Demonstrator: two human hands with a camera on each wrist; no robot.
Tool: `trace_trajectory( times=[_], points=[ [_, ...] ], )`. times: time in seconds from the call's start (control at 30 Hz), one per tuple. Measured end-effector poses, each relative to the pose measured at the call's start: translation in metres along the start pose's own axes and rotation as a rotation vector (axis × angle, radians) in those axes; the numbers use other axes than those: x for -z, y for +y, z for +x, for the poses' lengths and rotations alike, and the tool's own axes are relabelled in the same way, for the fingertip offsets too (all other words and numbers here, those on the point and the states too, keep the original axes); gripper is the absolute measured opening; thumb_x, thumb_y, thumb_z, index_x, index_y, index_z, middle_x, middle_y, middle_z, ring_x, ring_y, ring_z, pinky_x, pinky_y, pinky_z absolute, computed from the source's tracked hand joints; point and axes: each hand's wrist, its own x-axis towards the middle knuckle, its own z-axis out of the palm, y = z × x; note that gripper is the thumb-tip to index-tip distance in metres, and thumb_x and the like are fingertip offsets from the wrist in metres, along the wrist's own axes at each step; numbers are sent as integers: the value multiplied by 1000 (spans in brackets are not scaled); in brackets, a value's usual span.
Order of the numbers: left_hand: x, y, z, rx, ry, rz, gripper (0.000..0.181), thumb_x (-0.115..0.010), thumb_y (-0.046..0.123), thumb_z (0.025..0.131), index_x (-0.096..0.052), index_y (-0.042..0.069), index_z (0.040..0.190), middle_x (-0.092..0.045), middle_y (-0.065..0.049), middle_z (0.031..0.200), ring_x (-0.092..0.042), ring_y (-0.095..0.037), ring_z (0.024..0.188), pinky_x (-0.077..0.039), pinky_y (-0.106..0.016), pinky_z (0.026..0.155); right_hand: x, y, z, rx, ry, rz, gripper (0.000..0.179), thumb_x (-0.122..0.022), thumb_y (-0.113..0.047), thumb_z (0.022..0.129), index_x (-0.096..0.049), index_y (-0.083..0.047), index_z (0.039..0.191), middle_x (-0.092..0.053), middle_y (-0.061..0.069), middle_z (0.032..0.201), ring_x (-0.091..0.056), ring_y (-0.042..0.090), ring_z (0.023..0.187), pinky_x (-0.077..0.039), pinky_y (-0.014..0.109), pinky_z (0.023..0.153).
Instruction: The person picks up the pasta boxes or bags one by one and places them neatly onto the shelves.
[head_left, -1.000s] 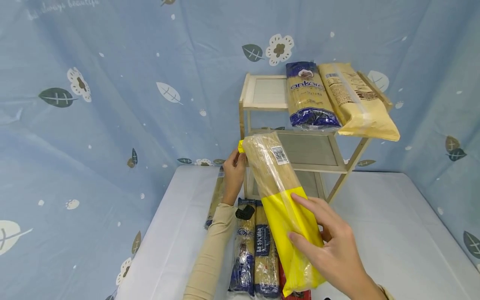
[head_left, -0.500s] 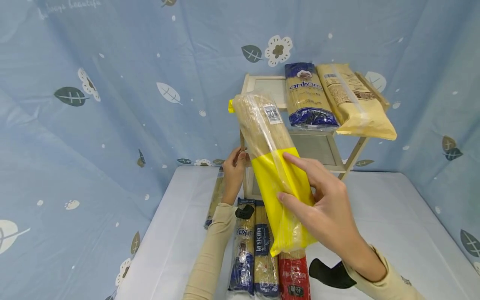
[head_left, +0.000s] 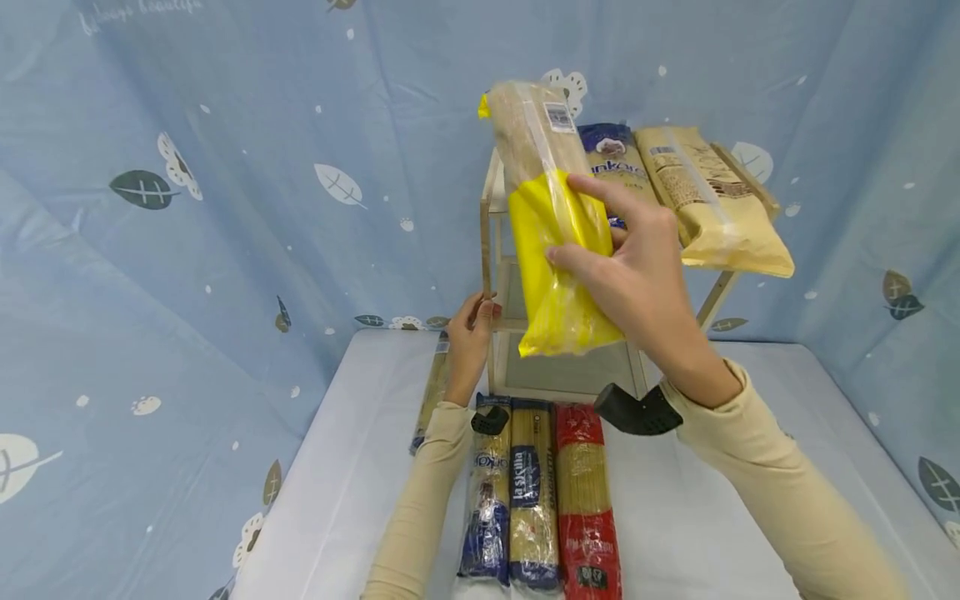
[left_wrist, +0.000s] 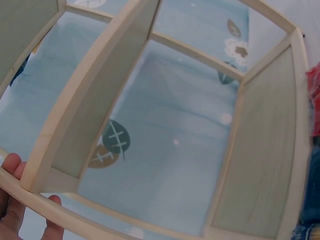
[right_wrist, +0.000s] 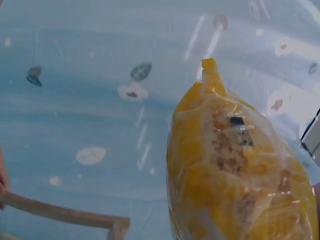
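In the head view my right hand (head_left: 647,275) grips a yellow-and-clear packet of spaghetti (head_left: 551,212), thumb on its front. The packet stands tilted up before the top of a wooden shelf rack (head_left: 486,250) and overlaps a blue-banded Ankara pasta packet (head_left: 617,171) behind it. From the right wrist view, the packet's crumpled yellow end (right_wrist: 235,180) fills the lower right. My left hand (head_left: 469,342) holds the rack's left upright. The left wrist view has its fingers (left_wrist: 14,215) wrapped about that wooden upright (left_wrist: 82,220), beside a shelf's end.
On the rack's top shelf, right of the Ankara packet, lies a beige packet (head_left: 712,204). Three pasta packets lie in a row on the white table (head_left: 720,517): one blue (head_left: 487,533), one La Sicilia (head_left: 534,517), one red (head_left: 588,546). Another packet (head_left: 432,392) lies behind my left forearm.
My right hand has lifted the spaghetti packet from low over the table to the top shelf's height. My left hand, earlier at the packet's yellow end in view, stays at the rack's upright.
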Motion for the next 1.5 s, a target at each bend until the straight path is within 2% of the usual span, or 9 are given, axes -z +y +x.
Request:
trace_trajectory(
  times=[0.3, 0.53, 0.67, 0.77, 0.83, 0.97, 1.07, 1.23, 1.5],
  points=[
    [-1, -4, 1, -25, -1, -2, 25, -46, 2, 100, -59, -7, 119, -63, -28, 96, -61, -35, 90, -49, -38, 86, -2, -7, 66, -161, 16, -204, 59, -66, -6, 80, -52, -13, 136, -52, 8, 132, -57, 19, 99, -53, 27, 73],
    [0, -3, 2, -32, -2, 0, 24, -46, 3, 100, -61, -2, 118, -63, -27, 95, -61, -33, 90, -49, -41, 85, -15, 3, 106, -311, -4, -266, 62, -63, -6, 79, -48, -12, 140, -36, 6, 144, -45, 20, 114, -51, 24, 75],
    [-2, -2, 3, -23, -4, 4, 25, -46, 6, 100, -61, -2, 118, -63, -27, 96, -62, -32, 90, -49, -39, 84, -19, 16, 119, -339, -29, -302, 54, -59, -7, 81, -52, -7, 134, -40, 9, 139, -47, 20, 110, -51, 24, 71],
    [-2, -2, 2, -23, -8, 9, 25, -47, 6, 100, -60, -4, 118, -64, -28, 96, -62, -33, 90, -49, -39, 84, -24, 25, 123, -359, -55, -348, 24, -53, -8, 82, -60, -4, 104, -53, 11, 114, -57, 19, 87, -51, 23, 60],
    [-2, -2, 2, -26, -7, 14, 25, -47, 6, 100, -60, -5, 118, -64, -28, 96, -63, -33, 90, -50, -39, 84, -26, 29, 124, -340, -81, -432, 4, -49, -9, 82, -50, -6, 79, -51, 10, 88, -54, 18, 69, -46, 23, 53],
    [0, 0, 1, -30, 14, 22, 24, -47, 4, 99, -61, -6, 117, -64, -27, 94, -63, -35, 89, -49, -41, 84, -34, 28, 123, -174, -143, -656, 21, -44, -6, 78, -29, -10, 64, -27, 4, 60, -32, 20, 58, -31, 27, 56],
    [2, 1, 1, -33, 21, 14, 24, -46, 2, 99, -61, -7, 116, -64, -29, 94, -62, -37, 89, -49, -43, 84, -41, 26, 122, -80, -185, -787, 21, -42, -8, 80, -32, -9, 63, -27, 4, 59, -30, 23, 66, -28, 32, 67],
    [2, 3, 1, -41, 13, -9, 23, -46, -1, 98, -60, -9, 115, -63, -31, 93, -61, -40, 88, -49, -45, 83, -46, 25, 117, -90, -237, -864, 25, -40, -19, 91, -39, -9, 69, -40, 10, 70, -42, 34, 86, -31, 40, 81],
    [0, 0, 0, -32, 18, -3, 23, -46, -1, 98, -61, -7, 115, -63, -30, 93, -62, -38, 88, -50, -40, 83, -43, 26, 104, -108, -325, -839, 29, -33, -27, 99, -47, -7, 84, -42, 13, 86, -38, 35, 98, -28, 40, 75]
  ],
)
